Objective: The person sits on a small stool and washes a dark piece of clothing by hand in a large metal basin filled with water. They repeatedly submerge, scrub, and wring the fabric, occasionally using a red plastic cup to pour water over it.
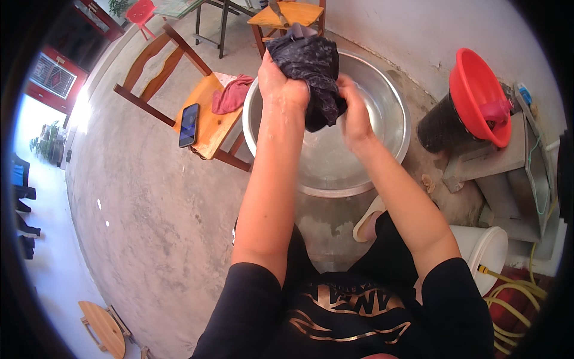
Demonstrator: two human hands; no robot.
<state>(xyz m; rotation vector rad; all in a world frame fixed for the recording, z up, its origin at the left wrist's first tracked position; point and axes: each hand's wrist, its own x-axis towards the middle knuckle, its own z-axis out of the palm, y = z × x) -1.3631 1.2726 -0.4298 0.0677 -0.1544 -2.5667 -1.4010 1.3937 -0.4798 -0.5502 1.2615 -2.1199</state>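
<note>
A bunched dark patterned cloth (309,63) is held up over a wide metal basin (334,172). My left hand (284,85) grips it from the left and below, with wet skin at the wrist. At the cloth's right side is my right hand (356,110), slightly blurred, its fingers curled against the fabric and partly hidden behind it. The basin rests on the concrete floor in front of my feet, and its inside looks wet and shiny.
Left of the basin, a wooden chair (204,96) bears a smartphone (189,125) and a pink cloth (231,95). Another wooden chair (300,15) stands behind. To the right are a red plastic basin (475,85) on a black bucket (437,125), a white bucket (491,256) and a yellow hose (511,303).
</note>
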